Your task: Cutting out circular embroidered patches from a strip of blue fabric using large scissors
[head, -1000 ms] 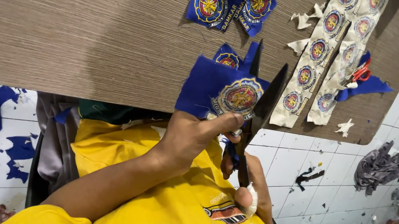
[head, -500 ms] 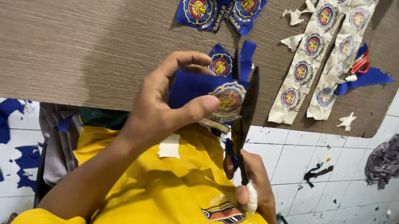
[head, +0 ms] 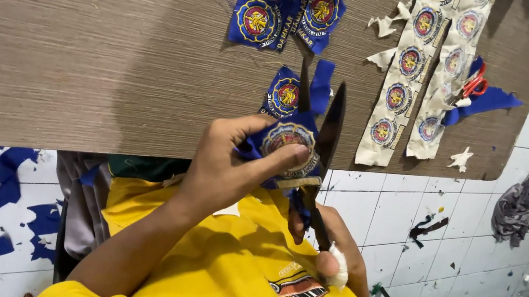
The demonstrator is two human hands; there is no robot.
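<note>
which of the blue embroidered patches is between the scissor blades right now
The blue patch pinched in the left hand; the others lie loose on the table.

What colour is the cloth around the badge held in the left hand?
Dark blue, around a round gold and red badge. The head view shows it best.

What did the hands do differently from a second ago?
The left hand turned the blue round patch and now pinches it with thumb on top. The scissors in the right hand opened wide around the patch's edge. The finished patches and the uncut strips on the table stayed put.
</note>
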